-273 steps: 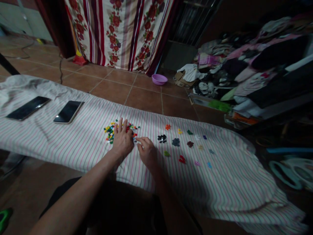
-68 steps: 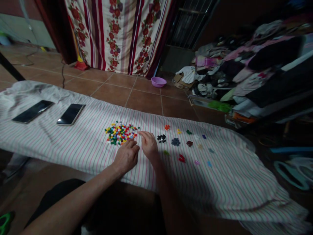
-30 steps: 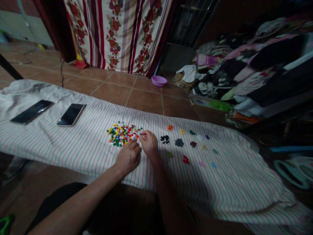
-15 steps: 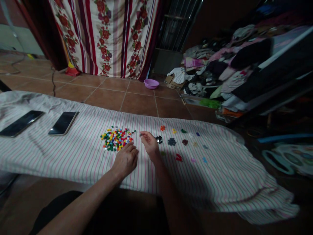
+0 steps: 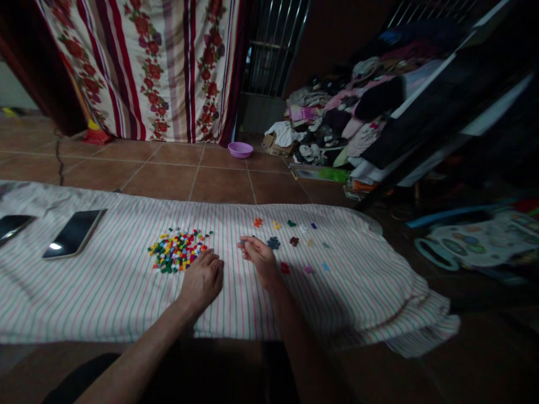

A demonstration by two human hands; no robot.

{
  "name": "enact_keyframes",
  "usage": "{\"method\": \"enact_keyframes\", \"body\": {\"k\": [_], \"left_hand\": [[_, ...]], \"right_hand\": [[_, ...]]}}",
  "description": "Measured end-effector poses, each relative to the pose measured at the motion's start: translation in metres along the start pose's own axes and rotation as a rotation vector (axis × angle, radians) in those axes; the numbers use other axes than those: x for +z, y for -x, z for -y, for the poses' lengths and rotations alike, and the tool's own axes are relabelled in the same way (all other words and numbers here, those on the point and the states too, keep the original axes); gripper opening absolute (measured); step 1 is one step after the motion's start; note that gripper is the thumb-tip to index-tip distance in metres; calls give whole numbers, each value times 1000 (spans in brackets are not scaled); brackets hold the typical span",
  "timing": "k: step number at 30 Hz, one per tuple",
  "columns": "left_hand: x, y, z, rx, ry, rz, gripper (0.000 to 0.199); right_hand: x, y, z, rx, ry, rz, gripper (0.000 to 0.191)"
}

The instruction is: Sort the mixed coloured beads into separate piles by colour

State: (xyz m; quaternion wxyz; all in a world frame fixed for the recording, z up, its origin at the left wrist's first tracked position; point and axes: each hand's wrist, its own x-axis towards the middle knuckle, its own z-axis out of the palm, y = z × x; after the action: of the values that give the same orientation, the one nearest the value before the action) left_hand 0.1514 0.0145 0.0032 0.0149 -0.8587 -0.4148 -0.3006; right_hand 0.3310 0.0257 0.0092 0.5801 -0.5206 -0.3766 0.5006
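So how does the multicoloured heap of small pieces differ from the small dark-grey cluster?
The multicoloured heap of small pieces mixes red, yellow, green and more; the small dark-grey cluster shows one colour. The heap spreads wide; the cluster is compact. Both lie on the white striped cloth.

Small multicoloured pieces (image 5: 179, 251) lie loosely heaped just beyond the left hand (image 5: 202, 278); single-colour clusters (image 5: 273, 243) spread rightward from the right hand (image 5: 257, 257), which pinches a grey piece (image 5: 242, 242).
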Motion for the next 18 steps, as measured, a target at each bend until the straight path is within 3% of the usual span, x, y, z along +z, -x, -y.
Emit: {"method": "enact_keyframes", "body": {"k": [4,13,18], "left_hand": [[4,-1,-1,-17,1,-15,21],[4,-6,-7,-18,-29,2,24],[4,-7,-8,-21,-14,14,25]], "right_hand": [[-22,1,7,7,-43,-50,40],[-85,-9,6,-129,-80,-413,40],[-103,-11,2,-144,-45,-445,38]]}}
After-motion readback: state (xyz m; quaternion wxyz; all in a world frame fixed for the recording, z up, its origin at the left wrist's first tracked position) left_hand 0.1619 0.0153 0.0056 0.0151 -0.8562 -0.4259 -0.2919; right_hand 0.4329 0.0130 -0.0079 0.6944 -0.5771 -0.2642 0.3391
